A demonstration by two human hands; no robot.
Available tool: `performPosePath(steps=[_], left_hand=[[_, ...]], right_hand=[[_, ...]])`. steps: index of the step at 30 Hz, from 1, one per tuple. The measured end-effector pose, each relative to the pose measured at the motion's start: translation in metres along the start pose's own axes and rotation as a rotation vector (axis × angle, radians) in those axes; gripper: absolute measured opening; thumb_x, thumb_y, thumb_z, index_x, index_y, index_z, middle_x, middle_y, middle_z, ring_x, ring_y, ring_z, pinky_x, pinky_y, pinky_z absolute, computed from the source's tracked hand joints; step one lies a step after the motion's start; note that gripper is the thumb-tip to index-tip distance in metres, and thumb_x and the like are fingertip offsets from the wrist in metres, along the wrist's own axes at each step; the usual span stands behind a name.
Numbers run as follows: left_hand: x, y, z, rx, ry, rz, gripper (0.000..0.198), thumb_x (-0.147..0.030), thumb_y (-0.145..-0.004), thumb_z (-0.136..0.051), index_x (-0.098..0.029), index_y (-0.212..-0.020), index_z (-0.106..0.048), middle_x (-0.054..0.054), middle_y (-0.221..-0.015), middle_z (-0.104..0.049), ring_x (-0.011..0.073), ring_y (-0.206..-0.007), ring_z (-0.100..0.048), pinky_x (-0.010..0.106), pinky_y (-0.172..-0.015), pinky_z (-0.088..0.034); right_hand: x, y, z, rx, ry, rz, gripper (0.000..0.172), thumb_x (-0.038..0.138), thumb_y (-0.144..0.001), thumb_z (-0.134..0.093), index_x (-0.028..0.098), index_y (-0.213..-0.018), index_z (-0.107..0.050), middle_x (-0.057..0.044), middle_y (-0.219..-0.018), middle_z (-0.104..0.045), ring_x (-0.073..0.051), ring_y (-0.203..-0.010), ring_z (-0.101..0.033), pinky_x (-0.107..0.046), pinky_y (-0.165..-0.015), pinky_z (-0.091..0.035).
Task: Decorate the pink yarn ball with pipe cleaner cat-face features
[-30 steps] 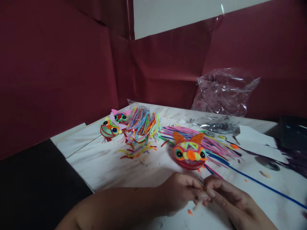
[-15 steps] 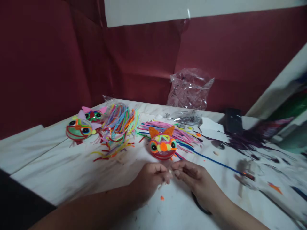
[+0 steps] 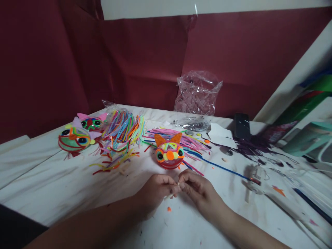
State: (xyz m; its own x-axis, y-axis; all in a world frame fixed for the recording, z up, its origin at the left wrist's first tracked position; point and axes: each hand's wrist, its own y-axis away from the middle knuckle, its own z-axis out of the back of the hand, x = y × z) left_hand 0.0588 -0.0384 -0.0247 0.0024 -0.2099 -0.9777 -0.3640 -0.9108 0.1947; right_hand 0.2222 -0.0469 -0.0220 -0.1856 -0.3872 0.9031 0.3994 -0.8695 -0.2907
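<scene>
My left hand is closed, thumb pressed on its fingers, around a small pale strip whose end sticks out below them. My right hand pinches at a tiny pale bit at the other end, and its fingertips meet those of the left. Most of the strip is hidden in the fingers. Just beyond the hands sits a round animal head with orange ears, black eyes and a red mouth. A small orange scrap lies on the table below the hands.
Two similar heads, one green-faced and one pink-eared, stand at the left. Colourful pipe cleaners lie behind them. At the right are a white tool with an orange glow, a black box and purple strands.
The fingertips of both hands have come together at the pale strip. The whole view has shifted slightly, so the table things appear further left.
</scene>
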Motion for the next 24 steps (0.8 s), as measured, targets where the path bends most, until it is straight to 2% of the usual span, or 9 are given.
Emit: performPosePath(steps=[4, 8, 11, 15, 17, 20, 24], left_hand=[[0.002, 0.000, 0.000, 0.032, -0.009, -0.035, 0.023, -0.034, -0.059, -0.062, -0.015, -0.051, -0.054, -0.002, -0.049, -0.050, 0.0091, -0.051, -0.039, 0.025, -0.055, -0.027], [0.003, -0.001, 0.002, 0.032, -0.033, 0.000, 0.022, -0.034, -0.059, -0.062, -0.015, -0.051, -0.055, -0.003, -0.048, -0.051, 0.0088, -0.050, -0.038, 0.025, -0.055, -0.028], [0.001, -0.002, 0.003, 0.007, -0.029, -0.007, 0.014, -0.027, -0.057, -0.060, -0.015, -0.051, -0.057, -0.003, -0.047, -0.050, 0.0089, -0.050, -0.039, 0.026, -0.056, -0.028], [-0.001, -0.002, 0.001, -0.045, 0.079, -0.051, 0.014, -0.027, -0.058, -0.061, -0.014, -0.054, -0.059, -0.002, -0.051, -0.052, 0.0098, -0.053, -0.040, 0.026, -0.058, -0.029], [-0.002, 0.000, 0.000, -0.033, 0.147, -0.084, 0.018, -0.031, -0.059, -0.063, -0.014, -0.055, -0.058, -0.002, -0.053, -0.052, 0.0102, -0.055, -0.041, 0.027, -0.060, -0.030], [-0.002, 0.001, -0.002, -0.008, 0.187, -0.105, 0.024, -0.035, -0.061, -0.065, -0.014, -0.055, -0.056, -0.001, -0.053, -0.051, 0.0105, -0.056, -0.041, 0.027, -0.062, -0.030], [0.000, 0.001, -0.003, 0.019, 0.244, -0.106, 0.025, -0.035, -0.063, -0.066, -0.015, -0.055, -0.052, -0.002, -0.053, -0.048, 0.0104, -0.057, -0.040, 0.027, -0.063, -0.030]], right_hand=[[0.003, 0.002, 0.007, 0.055, 0.433, 0.336, 0.022, 0.019, -0.094, -0.038, 0.018, -0.081, -0.056, -0.009, -0.083, -0.057, -0.018, -0.078, -0.054, -0.029, -0.067, -0.047], [-0.001, 0.002, 0.011, 0.105, 0.570, 0.448, 0.024, 0.014, -0.093, -0.035, 0.017, -0.083, -0.057, -0.011, -0.082, -0.058, -0.019, -0.076, -0.053, -0.028, -0.063, -0.047], [-0.003, 0.001, 0.010, 0.083, 0.443, 0.349, 0.028, 0.020, -0.094, -0.037, 0.016, -0.080, -0.061, -0.010, -0.081, -0.059, -0.018, -0.076, -0.056, -0.029, -0.065, -0.048], [-0.007, -0.002, 0.004, -0.014, 0.017, -0.002, 0.020, 0.036, -0.087, -0.058, 0.018, -0.082, -0.066, -0.006, -0.080, -0.064, -0.017, -0.074, -0.060, -0.029, -0.066, -0.048], [-0.008, -0.003, 0.001, -0.041, -0.192, -0.096, 0.020, 0.038, -0.081, -0.065, 0.019, -0.082, -0.067, -0.003, -0.077, -0.066, -0.016, -0.072, -0.061, -0.029, -0.066, -0.048], [-0.011, -0.003, -0.004, -0.070, -0.370, -0.110, 0.019, 0.038, -0.078, -0.069, 0.018, -0.078, -0.067, -0.002, -0.073, -0.067, -0.016, -0.071, -0.062, -0.030, -0.068, -0.047], [-0.014, -0.003, -0.009, -0.123, -0.419, -0.098, 0.018, 0.036, -0.076, -0.072, 0.018, -0.076, -0.069, -0.002, -0.073, -0.066, -0.016, -0.069, -0.061, -0.031, -0.068, -0.048]])
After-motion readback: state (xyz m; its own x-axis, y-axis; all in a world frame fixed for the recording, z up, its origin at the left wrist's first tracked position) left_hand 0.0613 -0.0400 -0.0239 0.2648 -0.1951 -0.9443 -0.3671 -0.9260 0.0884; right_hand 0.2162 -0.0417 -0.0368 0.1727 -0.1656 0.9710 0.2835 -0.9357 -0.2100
